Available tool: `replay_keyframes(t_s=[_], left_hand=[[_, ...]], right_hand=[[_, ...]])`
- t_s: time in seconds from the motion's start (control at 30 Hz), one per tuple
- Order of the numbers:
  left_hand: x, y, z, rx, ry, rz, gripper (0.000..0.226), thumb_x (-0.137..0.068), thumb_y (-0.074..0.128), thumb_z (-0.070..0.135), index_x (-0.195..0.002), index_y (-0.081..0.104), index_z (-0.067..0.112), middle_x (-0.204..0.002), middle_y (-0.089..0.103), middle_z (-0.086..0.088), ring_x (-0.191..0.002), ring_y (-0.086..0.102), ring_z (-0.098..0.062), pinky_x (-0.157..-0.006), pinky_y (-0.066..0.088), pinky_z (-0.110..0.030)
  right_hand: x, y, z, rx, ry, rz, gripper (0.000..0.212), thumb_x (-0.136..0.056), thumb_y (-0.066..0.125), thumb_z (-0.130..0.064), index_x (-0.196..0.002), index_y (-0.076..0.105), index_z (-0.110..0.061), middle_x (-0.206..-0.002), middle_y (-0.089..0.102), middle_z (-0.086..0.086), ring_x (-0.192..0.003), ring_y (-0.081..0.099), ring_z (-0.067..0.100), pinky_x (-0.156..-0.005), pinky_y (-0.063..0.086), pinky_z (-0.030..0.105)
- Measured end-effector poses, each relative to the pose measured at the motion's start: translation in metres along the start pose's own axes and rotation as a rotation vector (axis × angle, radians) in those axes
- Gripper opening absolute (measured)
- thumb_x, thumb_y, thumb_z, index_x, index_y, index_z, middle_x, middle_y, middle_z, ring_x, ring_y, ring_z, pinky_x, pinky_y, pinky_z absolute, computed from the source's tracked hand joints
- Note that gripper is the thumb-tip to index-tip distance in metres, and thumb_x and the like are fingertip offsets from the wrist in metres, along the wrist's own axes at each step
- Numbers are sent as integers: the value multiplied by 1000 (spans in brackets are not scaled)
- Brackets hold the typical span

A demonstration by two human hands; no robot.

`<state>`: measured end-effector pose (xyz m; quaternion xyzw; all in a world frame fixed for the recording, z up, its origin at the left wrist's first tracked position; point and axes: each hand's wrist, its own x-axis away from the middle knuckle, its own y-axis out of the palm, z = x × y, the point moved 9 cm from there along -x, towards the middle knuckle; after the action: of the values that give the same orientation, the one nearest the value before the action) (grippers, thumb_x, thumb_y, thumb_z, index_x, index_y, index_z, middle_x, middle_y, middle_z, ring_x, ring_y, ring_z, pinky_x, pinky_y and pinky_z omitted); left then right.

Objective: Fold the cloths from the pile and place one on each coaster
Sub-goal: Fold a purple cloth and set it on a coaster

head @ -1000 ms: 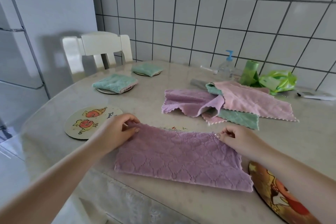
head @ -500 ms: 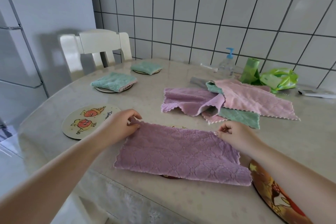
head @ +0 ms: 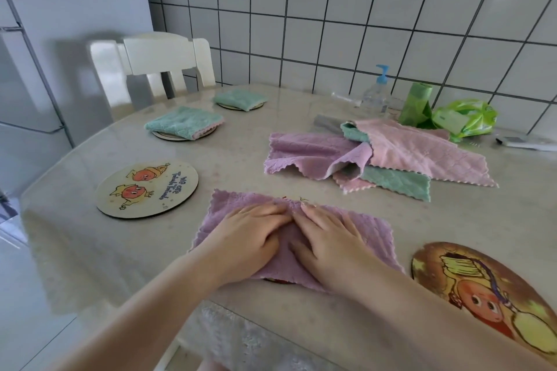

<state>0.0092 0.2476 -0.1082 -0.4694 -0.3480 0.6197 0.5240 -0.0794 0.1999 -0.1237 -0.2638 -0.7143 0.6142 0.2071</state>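
Observation:
A purple cloth [head: 370, 229] lies spread on the table in front of me, over a coaster whose edge [head: 275, 281] peeks out beneath it. My left hand [head: 250, 235] and my right hand [head: 327, 238] lie flat side by side on its middle, fingers straight, pressing it down. The pile of pink, purple and green cloths [head: 391, 156] sits farther back on the right. A bare cartoon coaster [head: 147, 187] lies at the left and another [head: 488, 295] at the near right. Two folded green cloths [head: 184, 122] [head: 239, 98] rest on coasters at the back left.
A white chair [head: 159, 63] stands behind the table's far left. A pump bottle [head: 375, 93], a green roll [head: 417, 102], a green bag [head: 464, 117] and a remote [head: 524, 141] line the tiled wall. The table edge [head: 211, 301] runs close to my arms.
Both hands let go of the cloth's far corners and came together on its middle, now pressing flat. The cloth looks shorter front to back than before.

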Motion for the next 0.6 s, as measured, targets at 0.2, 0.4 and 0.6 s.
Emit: replay_keyframes(t_s=[0.2,0.4,0.6], left_hand=[[18,6,-30,-170,-131,-145,97,-61,-12,83,-145,11,42,-156,1,14,-143,-4,-4,-117,-1,-27],[31,0,-53,-167,-246,-159,107,-50,-26,84,-145,3,45,-156,-2,15,-142,-9,-3,-117,-6,-40],[31,-26,-19,-361,-94,75,60,-84,19,61,-124,55,34,-129,57,9,-120,54,-16,-104,29,-63]], right_hand=[[19,1,23,68,61,-43,101,-57,-15,-79,-147,5,-37,-158,-6,-8,-144,-6,9,-118,-2,40],[43,-1,51,110,117,-72,110,-48,-31,-82,-146,-7,-39,-157,-13,-10,-141,-16,3,-118,-4,39],[34,-22,41,115,136,-66,85,-71,6,-82,-143,22,-40,-146,27,-5,-137,23,18,-114,16,46]])
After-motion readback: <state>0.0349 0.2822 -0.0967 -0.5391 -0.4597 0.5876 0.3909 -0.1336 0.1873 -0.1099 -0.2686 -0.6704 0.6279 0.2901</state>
